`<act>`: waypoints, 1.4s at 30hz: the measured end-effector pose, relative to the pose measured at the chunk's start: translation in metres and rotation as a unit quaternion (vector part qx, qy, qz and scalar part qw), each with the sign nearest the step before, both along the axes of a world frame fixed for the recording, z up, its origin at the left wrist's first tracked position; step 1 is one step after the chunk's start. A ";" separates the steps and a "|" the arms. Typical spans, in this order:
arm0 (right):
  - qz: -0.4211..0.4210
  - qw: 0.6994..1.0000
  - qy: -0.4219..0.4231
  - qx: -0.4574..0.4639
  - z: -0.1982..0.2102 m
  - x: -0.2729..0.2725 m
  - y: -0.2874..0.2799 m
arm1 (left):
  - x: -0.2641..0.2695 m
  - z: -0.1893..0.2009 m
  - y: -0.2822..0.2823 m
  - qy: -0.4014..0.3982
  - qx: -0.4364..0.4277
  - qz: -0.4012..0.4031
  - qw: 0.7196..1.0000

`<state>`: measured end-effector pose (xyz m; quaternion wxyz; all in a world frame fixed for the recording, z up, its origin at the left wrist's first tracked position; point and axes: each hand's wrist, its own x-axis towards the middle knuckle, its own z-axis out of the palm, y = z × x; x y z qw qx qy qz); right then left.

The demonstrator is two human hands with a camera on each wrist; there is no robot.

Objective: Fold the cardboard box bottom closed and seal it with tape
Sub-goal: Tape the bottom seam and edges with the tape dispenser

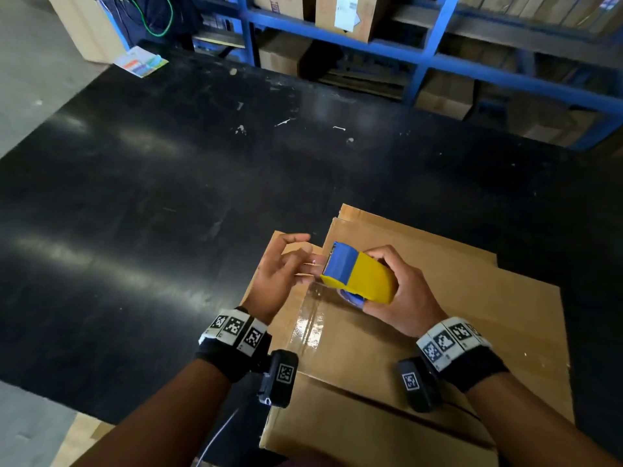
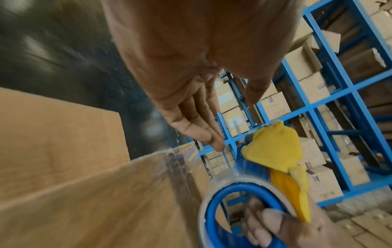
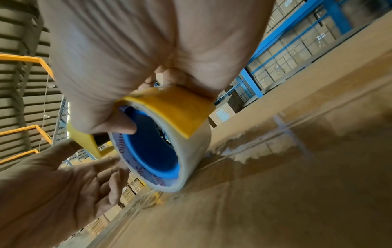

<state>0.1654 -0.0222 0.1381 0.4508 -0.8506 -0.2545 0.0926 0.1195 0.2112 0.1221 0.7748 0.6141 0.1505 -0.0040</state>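
The cardboard box [image 1: 445, 325] lies on the black table with its flaps folded shut. A glossy strip of clear tape [image 1: 312, 323] runs along its seam toward the left edge. My right hand [image 1: 403, 293] grips a yellow and blue tape dispenser [image 1: 365, 279], whose roll [image 3: 152, 147] sits low over the box [image 3: 275, 193], with fingers inside the blue core. My left hand [image 1: 293, 264] hovers at the dispenser's front end, fingers straight and thumb apart [image 2: 197, 117]. It holds nothing I can see. The dispenser [image 2: 273, 151] hides where the tape leaves the roll.
Flat cardboard sheets [image 1: 367, 214] stick out from under the box on the far side. The black table [image 1: 168, 183] stretches left and ahead, with small white scraps and a colourful booklet [image 1: 141, 62] at its far corner. Blue racks [image 1: 438, 38] full of cartons stand behind.
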 end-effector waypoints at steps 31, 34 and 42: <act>0.071 0.978 -0.067 -0.182 0.023 0.003 -0.056 | 0.005 -0.018 0.045 0.037 0.076 -0.008 0.996; 0.067 0.974 -0.072 -0.204 0.022 0.002 -0.054 | 0.006 -0.027 0.041 0.046 0.068 -0.003 0.997; 0.076 0.968 -0.058 -0.230 0.023 0.004 -0.053 | 0.006 -0.046 0.035 0.071 0.064 -0.007 0.995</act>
